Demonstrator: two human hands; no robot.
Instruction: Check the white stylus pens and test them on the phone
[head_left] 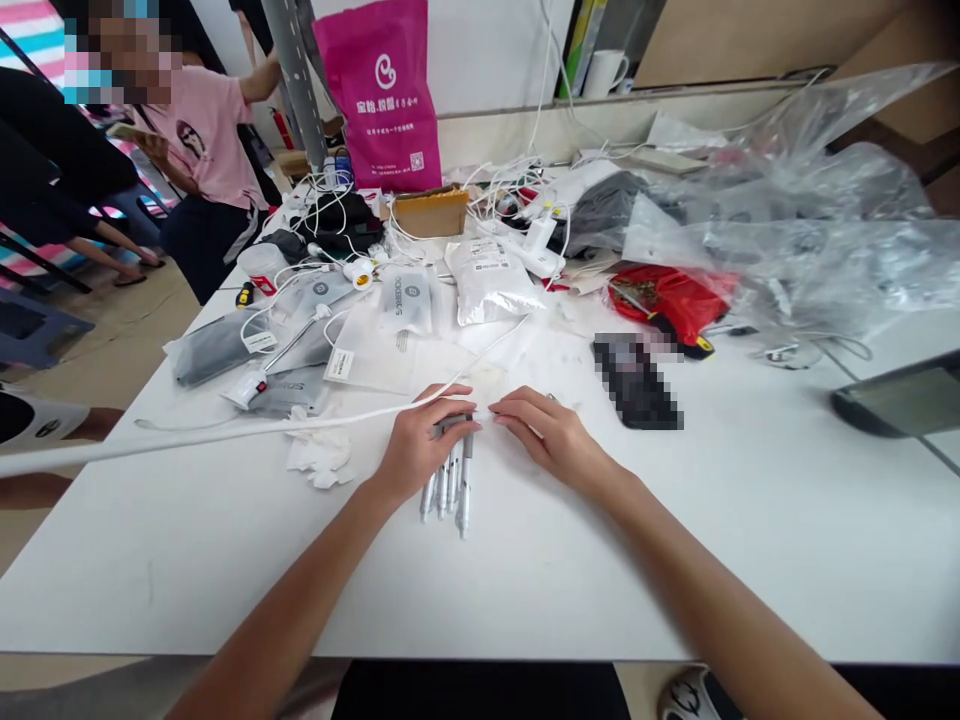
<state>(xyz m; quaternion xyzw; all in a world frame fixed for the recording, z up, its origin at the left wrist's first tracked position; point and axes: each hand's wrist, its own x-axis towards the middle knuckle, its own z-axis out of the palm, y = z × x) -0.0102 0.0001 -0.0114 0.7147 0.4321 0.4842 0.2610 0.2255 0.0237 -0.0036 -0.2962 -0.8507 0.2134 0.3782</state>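
Observation:
My left hand (417, 447) is closed, thumb and fingers pinched around a pen with a dark grey grip (450, 424); most of that pen is hidden by the hand. Just to its right, my right hand (553, 436) is closed too, its fingertips pressed together close to the pen's end. A small whitish bit shows between the two hands, too small to name. Several white pens (444, 488) lie side by side on the white table (525, 570), partly under my left hand. One pen (465, 490) with a grey grip reaches a little nearer to me than the others.
A white cable (300, 425) crosses just behind my left hand. Crumpled tissue (321, 450) lies left, a phone (637, 380) right. Farther back are packaged pouches (405, 300), a white packet (491, 280), a red bag (675, 300) and clear plastic (810, 230). A person (202, 150) sits beyond.

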